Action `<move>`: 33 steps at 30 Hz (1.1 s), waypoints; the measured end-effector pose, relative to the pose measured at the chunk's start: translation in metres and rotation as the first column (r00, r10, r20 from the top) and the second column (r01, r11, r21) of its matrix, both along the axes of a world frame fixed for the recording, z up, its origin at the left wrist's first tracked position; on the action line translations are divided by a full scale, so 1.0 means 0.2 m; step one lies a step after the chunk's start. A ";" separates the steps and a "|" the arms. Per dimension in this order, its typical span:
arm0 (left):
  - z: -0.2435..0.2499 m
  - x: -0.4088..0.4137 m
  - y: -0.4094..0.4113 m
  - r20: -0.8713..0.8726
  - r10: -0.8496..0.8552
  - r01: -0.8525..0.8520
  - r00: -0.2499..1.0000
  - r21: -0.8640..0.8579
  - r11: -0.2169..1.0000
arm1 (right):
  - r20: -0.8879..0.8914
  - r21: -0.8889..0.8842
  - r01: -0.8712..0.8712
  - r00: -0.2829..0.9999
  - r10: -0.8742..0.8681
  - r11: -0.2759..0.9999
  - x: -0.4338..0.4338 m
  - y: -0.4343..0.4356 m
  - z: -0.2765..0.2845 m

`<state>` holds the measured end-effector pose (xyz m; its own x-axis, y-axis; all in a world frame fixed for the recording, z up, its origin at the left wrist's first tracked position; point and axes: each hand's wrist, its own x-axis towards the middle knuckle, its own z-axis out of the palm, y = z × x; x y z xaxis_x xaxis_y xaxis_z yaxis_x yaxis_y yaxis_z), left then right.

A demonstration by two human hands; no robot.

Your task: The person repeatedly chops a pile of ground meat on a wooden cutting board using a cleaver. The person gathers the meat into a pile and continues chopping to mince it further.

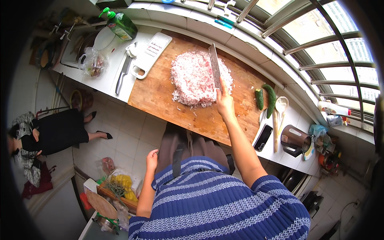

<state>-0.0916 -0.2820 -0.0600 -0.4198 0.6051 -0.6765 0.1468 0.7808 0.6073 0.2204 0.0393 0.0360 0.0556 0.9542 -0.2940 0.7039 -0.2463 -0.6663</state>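
Note:
My right hand [225,103] grips a cleaver, its thumb and forefinger at the base of the blade. The cleaver's broad metal blade [214,64] stands on edge in the right part of a pile of minced pale pink meat [192,79]. This mound lies on a large wooden cutting board [159,90], with small bits scattered around it. The cleaver's handle is hidden in my fist. My left hand [152,160] hangs by my side, away from the board, with loosely bent fingers and nothing visible in it.
A white grater [153,54] overlaps the board's left edge, beside a kitchen knife [123,75]. Cucumbers [270,97], wooden spoons [276,129], a phone [263,138] and a dark jug [295,139] are at right. A green pump bottle [121,25] stands near the sink. Another person [57,132] is at far left.

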 end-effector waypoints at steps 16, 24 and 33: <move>-0.02 -0.01 -0.03 -0.026 0.011 -0.010 1.000 0.010 1.000 | -0.096 -0.109 0.002 0.995 -0.012 0.994 -0.01 -0.03 0.12; -0.02 -0.02 -0.04 -0.047 -0.032 0.033 0.998 0.022 0.999 | -0.017 0.011 -0.121 0.992 0.121 0.993 -0.13 -0.04 -0.02; 0.01 -0.01 -0.03 -0.042 -0.017 0.018 0.999 0.013 1.000 | -0.010 0.011 -0.114 0.993 0.114 0.993 -0.07 0.01 0.01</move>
